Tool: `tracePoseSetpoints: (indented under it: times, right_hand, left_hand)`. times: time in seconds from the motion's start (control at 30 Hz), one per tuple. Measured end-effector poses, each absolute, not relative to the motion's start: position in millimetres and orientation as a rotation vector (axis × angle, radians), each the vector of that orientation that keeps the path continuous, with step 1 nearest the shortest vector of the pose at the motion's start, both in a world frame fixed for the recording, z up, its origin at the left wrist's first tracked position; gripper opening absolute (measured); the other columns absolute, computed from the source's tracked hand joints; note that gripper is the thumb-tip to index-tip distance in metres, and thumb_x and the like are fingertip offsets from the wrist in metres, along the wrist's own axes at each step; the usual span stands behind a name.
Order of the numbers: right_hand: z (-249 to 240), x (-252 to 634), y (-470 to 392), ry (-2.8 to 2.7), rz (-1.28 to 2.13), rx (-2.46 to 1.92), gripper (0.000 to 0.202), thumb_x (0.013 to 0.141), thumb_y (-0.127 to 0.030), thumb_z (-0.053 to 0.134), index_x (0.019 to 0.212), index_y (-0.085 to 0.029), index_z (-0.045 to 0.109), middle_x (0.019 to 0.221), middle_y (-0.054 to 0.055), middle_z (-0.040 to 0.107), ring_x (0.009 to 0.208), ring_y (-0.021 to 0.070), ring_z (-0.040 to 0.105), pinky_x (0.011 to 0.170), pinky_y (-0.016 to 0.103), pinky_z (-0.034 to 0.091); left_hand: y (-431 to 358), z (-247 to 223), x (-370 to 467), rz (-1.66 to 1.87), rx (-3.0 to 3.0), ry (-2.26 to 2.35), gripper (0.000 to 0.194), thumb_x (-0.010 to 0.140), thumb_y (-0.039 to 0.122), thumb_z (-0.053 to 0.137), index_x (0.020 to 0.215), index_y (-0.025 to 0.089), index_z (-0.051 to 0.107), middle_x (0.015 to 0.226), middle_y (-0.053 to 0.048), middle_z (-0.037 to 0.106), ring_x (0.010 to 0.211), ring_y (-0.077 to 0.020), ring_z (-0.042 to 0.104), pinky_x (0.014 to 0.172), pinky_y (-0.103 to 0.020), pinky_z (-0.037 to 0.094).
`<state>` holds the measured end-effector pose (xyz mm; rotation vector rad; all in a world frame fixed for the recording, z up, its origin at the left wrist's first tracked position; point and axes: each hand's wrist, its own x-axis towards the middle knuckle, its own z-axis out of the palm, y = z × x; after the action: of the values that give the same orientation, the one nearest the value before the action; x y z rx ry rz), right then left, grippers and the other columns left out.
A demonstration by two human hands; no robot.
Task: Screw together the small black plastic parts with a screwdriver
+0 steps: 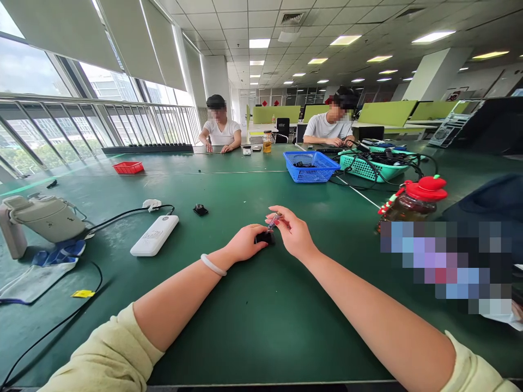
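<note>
Near the middle of the green table, my left hand has its fingers closed on a small black object, which rests on the tabletop. My right hand pinches a thin, partly clear tool between thumb and fingers. The tool's lower end meets or nearly meets the top of the black object; the exact contact is too small to tell. Another small black piece lies on the table beyond my left hand, to the left.
To the left are a white power bank with a cable, a bag and a glove. Farther off stand a red tray, blue basket and green basket. A red-lidded jar is right. Two people sit opposite.
</note>
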<state>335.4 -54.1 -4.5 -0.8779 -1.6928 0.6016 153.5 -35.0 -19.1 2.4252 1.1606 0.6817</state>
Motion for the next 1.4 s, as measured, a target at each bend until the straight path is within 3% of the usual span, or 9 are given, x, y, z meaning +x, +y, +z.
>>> tracePoseSetpoints:
  times: [0.1,0.23,0.47,0.7,0.87,1.0,1.2,1.3,1.4]
  right_hand:
    - [-3.7,334.4,-55.3,-1.69,0.518,-0.924,0.023,0.089,-0.029,0.054,0.11,-0.026,0.064,0.091,0.003,0.071,0.083,0.0186,0.072,0.084,0.035,0.058]
    - [-5.2,331.9,-56.6,-1.693,0.415,-0.948,0.02,0.086,-0.03,0.059,0.105,-0.026,0.065,0.089,0.002,0.07,0.078,0.0174,0.068,0.083,0.033,0.057]
    - [4.1,346.6,-57.6,-1.584,0.39,-0.864,0.02,0.094,-0.028,0.05,0.113,-0.024,0.057,0.093,0.004,0.07,0.085,0.0188,0.071,0.084,0.036,0.057]
    - [-1.1,357.3,-55.9,-1.438,0.218,-0.806,0.021,0.096,-0.028,0.046,0.116,-0.024,0.052,0.083,0.001,0.063,0.074,0.0166,0.067,0.076,0.036,0.057]
    - [-9.6,355.1,-53.6,-1.493,0.142,-0.889,0.019,0.095,-0.025,0.045,0.113,-0.023,0.052,0.083,0.002,0.066,0.076,0.0178,0.068,0.077,0.036,0.057]
    - [-11.3,359.4,-49.0,-1.499,0.017,-1.004,0.01,0.093,-0.026,0.049,0.1,-0.023,0.056,0.094,0.006,0.071,0.086,0.0199,0.069,0.08,0.035,0.055]
    - [-20.8,366.4,-36.9,-1.537,0.011,-1.141,0.012,0.089,-0.025,0.049,0.096,-0.024,0.058,0.096,0.007,0.074,0.086,0.0228,0.07,0.073,0.035,0.054]
    - [-22.4,364.2,-37.3,-1.58,0.119,-1.144,0.01,0.089,-0.027,0.05,0.094,-0.024,0.058,0.095,0.006,0.074,0.086,0.0229,0.071,0.072,0.034,0.054]
    - [-18.0,359.1,-44.7,-1.58,0.236,-1.086,0.009,0.089,-0.029,0.052,0.094,-0.024,0.057,0.094,0.005,0.075,0.084,0.0214,0.071,0.076,0.035,0.055]
  left_hand:
    - [-34.3,-20.1,153.6,0.728,2.431,1.141,0.036,0.079,0.02,0.067,0.115,0.019,0.067,0.118,-0.008,0.068,0.107,-0.0233,0.063,0.1,-0.038,0.048]
    - [-34.6,-19.4,153.7,0.729,2.441,1.13,0.031,0.081,0.021,0.064,0.111,0.02,0.067,0.112,-0.007,0.07,0.1,-0.0227,0.064,0.095,-0.038,0.051]
    - [-35.4,-18.4,152.6,0.728,2.423,1.199,0.04,0.084,0.026,0.061,0.124,0.022,0.063,0.118,-0.007,0.07,0.107,-0.0245,0.063,0.1,-0.041,0.048]
    - [-35.2,-16.6,153.5,0.893,2.357,1.213,0.038,0.089,0.021,0.048,0.125,0.023,0.061,0.119,-0.006,0.069,0.11,-0.0216,0.062,0.1,-0.04,0.05]
    - [-34.1,-19.7,151.9,1.029,2.385,1.282,0.041,0.092,0.019,0.041,0.128,0.023,0.06,0.129,-0.009,0.06,0.112,-0.0206,0.06,0.099,-0.038,0.051]
    - [-36.7,-24.3,150.6,0.831,2.515,1.593,0.037,0.091,0.022,0.044,0.12,0.022,0.068,0.137,-0.012,0.052,0.113,-0.0254,0.058,0.103,-0.044,0.048]
    - [-42.5,-22.1,152.2,0.584,2.492,1.766,0.035,0.089,0.031,0.047,0.109,0.02,0.074,0.132,-0.013,0.055,0.114,-0.0291,0.057,0.1,-0.043,0.049]
    - [-43.3,-20.7,152.9,0.609,2.488,1.747,0.04,0.085,0.033,0.052,0.12,0.021,0.068,0.131,-0.011,0.056,0.116,-0.0303,0.056,0.103,-0.046,0.047]
    - [-42.9,-21.5,152.9,0.673,2.498,1.573,0.057,0.084,0.035,0.055,0.139,0.023,0.052,0.142,-0.011,0.05,0.132,-0.0307,0.045,0.113,-0.047,0.037]
